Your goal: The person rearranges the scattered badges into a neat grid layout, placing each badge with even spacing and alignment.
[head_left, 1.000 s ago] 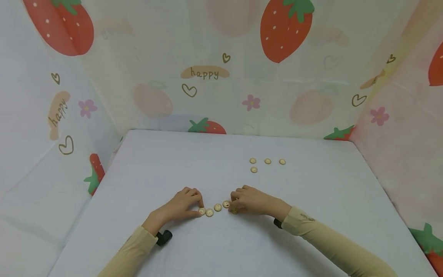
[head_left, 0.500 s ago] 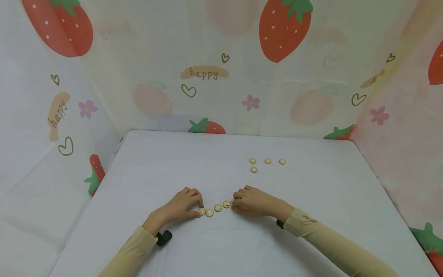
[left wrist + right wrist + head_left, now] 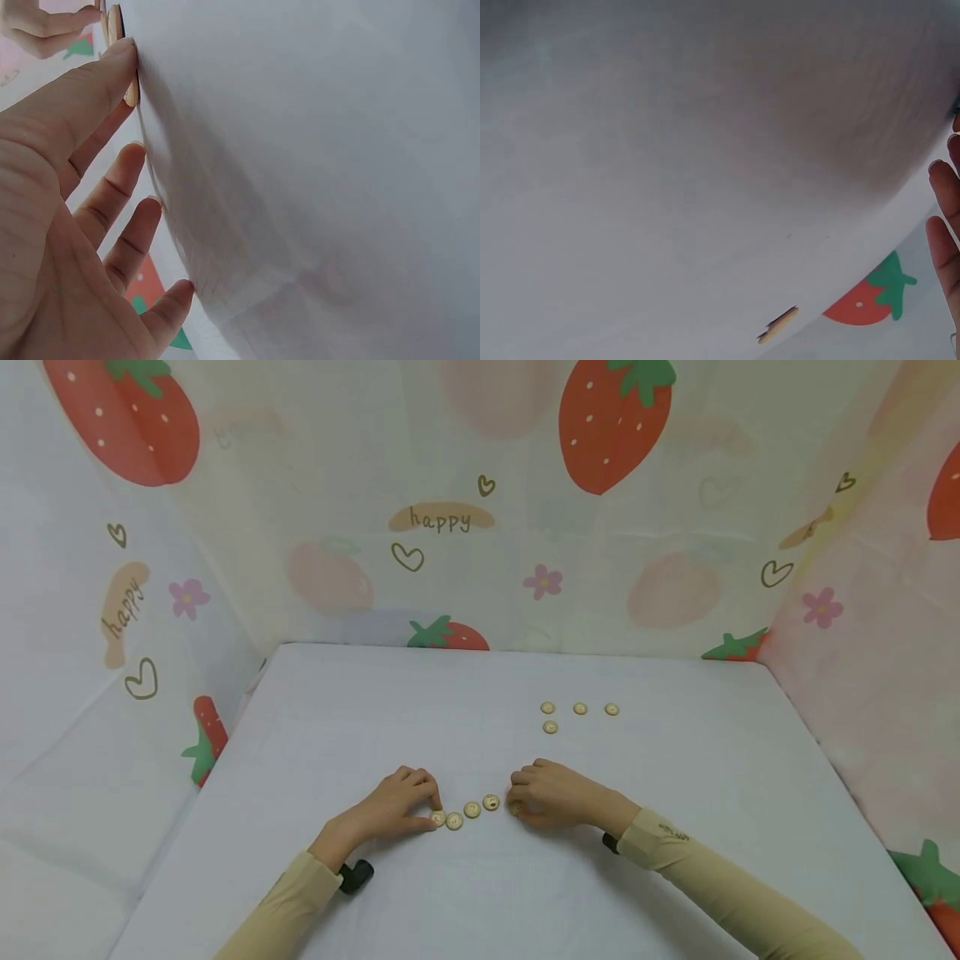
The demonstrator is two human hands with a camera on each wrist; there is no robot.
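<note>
White table (image 3: 675,860), both hands on wooden buttons (image 3: 472,810).

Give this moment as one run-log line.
left hand: touches end button | right hand: on button | four buttons apart

4 wooden buttons (image 3: 579,713) lie apart on the white table (image 3: 675,827); strawberry-print curtain (image 3: 480,510) behind.

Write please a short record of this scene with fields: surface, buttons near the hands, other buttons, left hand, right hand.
surface: white table, strawberry-print cloth around it
buttons near the hands: curved row of wooden buttons between both hands
other buttons: four buttons farther back, three in a line, one below
left hand: left hand, a fingertip on the row's left end button
right hand: right hand, fingers on the right end button
</note>
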